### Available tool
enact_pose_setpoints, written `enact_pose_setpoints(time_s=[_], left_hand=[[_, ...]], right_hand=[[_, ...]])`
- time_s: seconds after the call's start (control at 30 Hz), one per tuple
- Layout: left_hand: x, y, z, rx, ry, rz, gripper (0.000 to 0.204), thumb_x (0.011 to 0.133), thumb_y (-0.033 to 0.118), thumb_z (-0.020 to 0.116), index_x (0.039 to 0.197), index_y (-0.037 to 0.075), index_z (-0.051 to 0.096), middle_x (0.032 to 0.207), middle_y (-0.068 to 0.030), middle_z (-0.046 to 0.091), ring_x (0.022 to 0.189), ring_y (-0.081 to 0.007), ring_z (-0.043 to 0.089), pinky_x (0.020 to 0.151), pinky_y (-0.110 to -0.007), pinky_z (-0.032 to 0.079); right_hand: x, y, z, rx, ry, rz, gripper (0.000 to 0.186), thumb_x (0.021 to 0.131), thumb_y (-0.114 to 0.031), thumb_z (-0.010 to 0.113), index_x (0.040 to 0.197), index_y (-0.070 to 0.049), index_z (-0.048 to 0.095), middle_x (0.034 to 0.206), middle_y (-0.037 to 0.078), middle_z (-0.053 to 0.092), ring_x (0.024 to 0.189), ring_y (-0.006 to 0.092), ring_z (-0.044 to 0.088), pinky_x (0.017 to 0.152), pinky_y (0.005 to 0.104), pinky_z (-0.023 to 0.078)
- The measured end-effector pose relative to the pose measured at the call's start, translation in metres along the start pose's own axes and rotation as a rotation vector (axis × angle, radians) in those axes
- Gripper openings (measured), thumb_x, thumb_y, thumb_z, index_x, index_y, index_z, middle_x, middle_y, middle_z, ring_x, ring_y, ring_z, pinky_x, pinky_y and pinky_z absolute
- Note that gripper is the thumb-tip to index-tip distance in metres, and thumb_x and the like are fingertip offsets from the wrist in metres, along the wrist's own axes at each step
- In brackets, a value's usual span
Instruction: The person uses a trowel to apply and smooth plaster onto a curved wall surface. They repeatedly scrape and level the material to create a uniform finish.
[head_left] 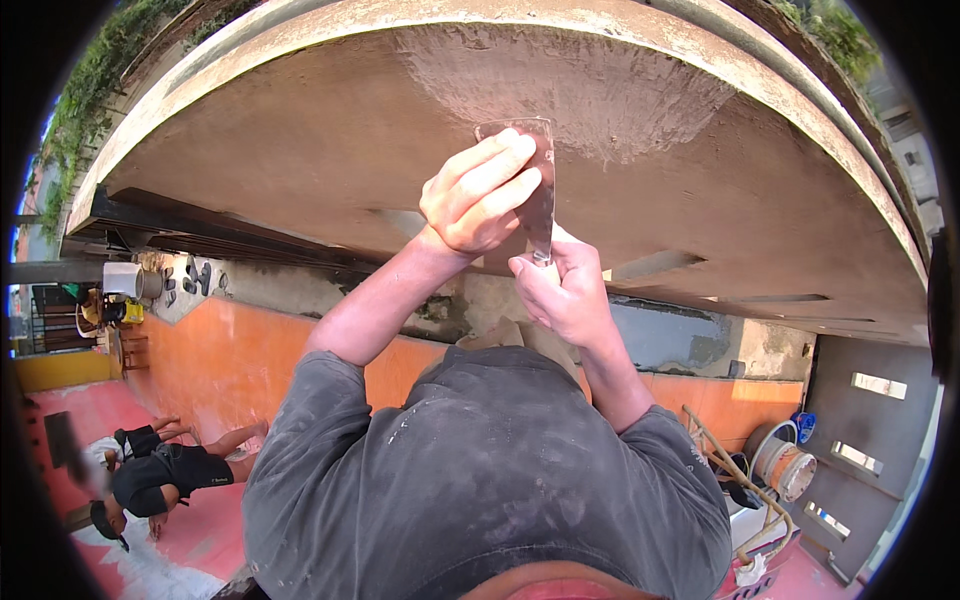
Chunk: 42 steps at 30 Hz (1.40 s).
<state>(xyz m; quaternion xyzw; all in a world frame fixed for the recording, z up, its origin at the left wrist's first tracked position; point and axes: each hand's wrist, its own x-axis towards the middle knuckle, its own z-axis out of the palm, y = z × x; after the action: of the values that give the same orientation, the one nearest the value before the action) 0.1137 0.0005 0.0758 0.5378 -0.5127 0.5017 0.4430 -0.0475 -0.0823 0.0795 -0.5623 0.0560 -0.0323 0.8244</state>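
Observation:
My right hand (572,290) is closed round the handle of a putty knife (541,208), with the thumb along it. The wide metal blade points up and lies against a broad brown panel (300,130). My left hand (482,190) presses its fingers, held close together, onto the blade; its thumb is hidden. Around and above the blade's tip spreads a lighter grey, streaked patch (630,85) on the panel. Both forearms are bare below dark, dusty sleeves.
Slots cut through the panel's lower part. An orange wall (230,350) runs below. At lower left a person in black (175,480) bends over the pink floor. A bucket (785,468) and bent poles (765,510) stand at lower right, beside a grey slotted panel (870,420).

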Motion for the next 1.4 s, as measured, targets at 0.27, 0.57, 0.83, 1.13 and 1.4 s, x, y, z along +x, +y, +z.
enact_pose_setpoints(time_s=[0.27, 0.57, 0.83, 1.13, 1.4], left_hand=[[-0.008, 0.016, -0.001, -0.148, -0.079, -0.072, 0.034, 0.067, 0.004, 0.081, 0.1, 0.009, 0.073, 0.113, -0.0086, 0.075, 0.102, -0.0262, 0.073, 0.081, -0.034, 0.063], [-0.011, 0.019, 0.009, -0.112, -0.064, -0.028, 0.035, 0.069, 0.001, 0.087, 0.1, 0.007, 0.071, 0.113, -0.0116, 0.074, 0.103, -0.0301, 0.073, 0.083, -0.037, 0.063], [-0.045, 0.074, -0.001, -0.293, -0.438, -0.272, 0.029, 0.08, -0.003, 0.07, 0.107, 0.01, 0.069, 0.13, -0.0122, 0.069, 0.12, -0.0324, 0.067, 0.1, -0.051, 0.055], [-0.045, 0.078, -0.015, -0.276, -0.261, -0.441, 0.028, 0.078, -0.009, 0.063, 0.102, 0.005, 0.066, 0.114, -0.013, 0.074, 0.1, -0.0326, 0.072, 0.1, -0.051, 0.055], [-0.02, 0.112, -0.014, -0.217, -0.107, -0.4, 0.021, 0.083, -0.011, 0.056, 0.1, 0.001, 0.06, 0.099, -0.0184, 0.071, 0.09, -0.0308, 0.071, 0.094, -0.051, 0.058]], right_hand=[[-0.023, 0.004, 0.012, 0.117, 0.094, 0.01, 0.054, 0.099, 0.004, 0.051, 0.152, -0.001, 0.041, 0.059, -0.007, 0.045, 0.043, 0.0006, 0.038, 0.04, 0.0204, 0.032], [-0.021, 0.004, -0.005, 0.062, 0.04, -0.025, 0.061, 0.098, 0.004, 0.05, 0.157, -0.003, 0.035, 0.059, -0.008, 0.044, 0.042, 0.0005, 0.035, 0.038, 0.0204, 0.03], [-0.074, -0.012, -0.069, 0.171, 0.084, -0.021, 0.055, 0.097, 0.005, 0.053, 0.15, -0.005, 0.044, 0.056, -0.006, 0.043, 0.038, 0.0024, 0.033, 0.036, 0.0209, 0.03], [-0.082, -0.035, -0.109, 0.291, -0.107, 0.165, 0.045, 0.102, -0.006, 0.052, 0.145, -0.004, 0.042, 0.055, -0.003, 0.038, 0.036, 0.0043, 0.032, 0.032, 0.0209, 0.028], [-0.02, -0.059, -0.067, 0.067, -0.243, 0.187, 0.05, 0.104, -0.012, 0.054, 0.152, -0.004, 0.041, 0.059, -0.005, 0.041, 0.041, 0.0028, 0.036, 0.038, 0.0189, 0.033]])
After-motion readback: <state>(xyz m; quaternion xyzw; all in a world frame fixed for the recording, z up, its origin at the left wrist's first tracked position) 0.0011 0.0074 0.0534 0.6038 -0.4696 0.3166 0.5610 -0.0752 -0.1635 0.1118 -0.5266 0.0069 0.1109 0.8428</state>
